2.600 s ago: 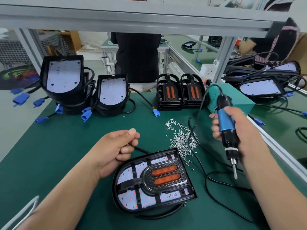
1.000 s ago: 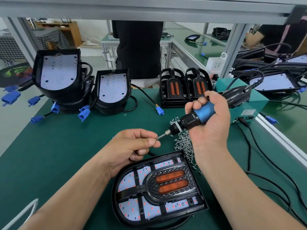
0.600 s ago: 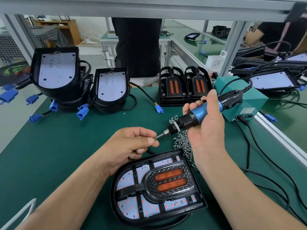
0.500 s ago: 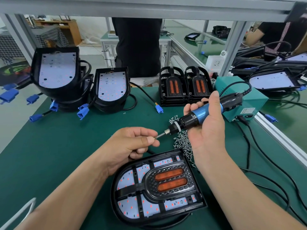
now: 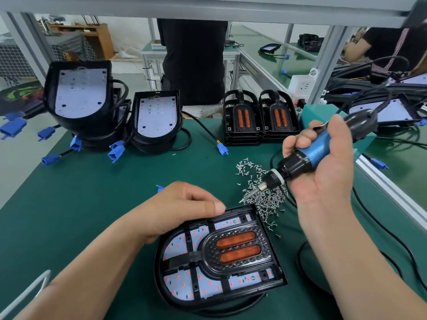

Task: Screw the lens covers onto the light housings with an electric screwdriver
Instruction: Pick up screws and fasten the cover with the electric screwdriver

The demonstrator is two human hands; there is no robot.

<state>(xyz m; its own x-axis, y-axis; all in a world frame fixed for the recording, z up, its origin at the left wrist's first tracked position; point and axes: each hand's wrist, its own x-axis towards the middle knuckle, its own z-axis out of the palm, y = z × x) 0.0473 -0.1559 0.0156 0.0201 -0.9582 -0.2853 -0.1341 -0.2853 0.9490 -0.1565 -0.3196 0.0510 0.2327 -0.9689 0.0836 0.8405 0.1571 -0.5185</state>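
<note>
One light housing (image 5: 175,294), near edge of bench (image 5: 92,192), lens cover (image 5: 238,250) seated; its screw holes look unfilled, so fastening seems not yet begun. Left hand (image 5: 182,209): fingers loosely bent, resting on the housing's far rim. Right hand (image 5: 328,179): wrapped round electric screwdriver (image 5: 312,151), bit over loose screws (image 5: 268,199). Two bare housings (image 5: 80,95), far-left corner, awaiting covers.

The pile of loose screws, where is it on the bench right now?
In the head view the screw pile lies right of centre on the green mat, just beyond the near light housing, under the electric screwdriver.
</note>
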